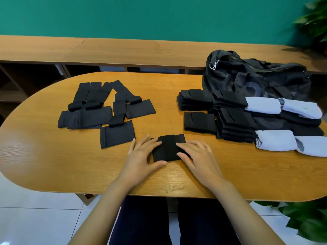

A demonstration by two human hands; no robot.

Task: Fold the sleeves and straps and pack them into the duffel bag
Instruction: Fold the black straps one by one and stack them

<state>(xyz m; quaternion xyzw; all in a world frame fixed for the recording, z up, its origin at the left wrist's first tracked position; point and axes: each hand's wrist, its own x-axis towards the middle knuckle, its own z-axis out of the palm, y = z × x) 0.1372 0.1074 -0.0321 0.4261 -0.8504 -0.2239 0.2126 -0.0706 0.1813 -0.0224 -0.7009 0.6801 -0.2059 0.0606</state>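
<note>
While my L hand [143, 156] & R hand [197, 157] press flat, fingers spread, on folded black sleeve [168, 147], duffel bag [230, 76] sits back-R.

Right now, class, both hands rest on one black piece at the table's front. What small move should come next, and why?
Probably move the folded piece onto the low stack at right: it lies folded flat under the left hand and right hand, and finished pieces are piled there beside the bag.

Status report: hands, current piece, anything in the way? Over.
Left hand, right hand flat, pressing folded black piece on table. Unfolded pile at left. Folded stacks lie before duffel bag.
</note>
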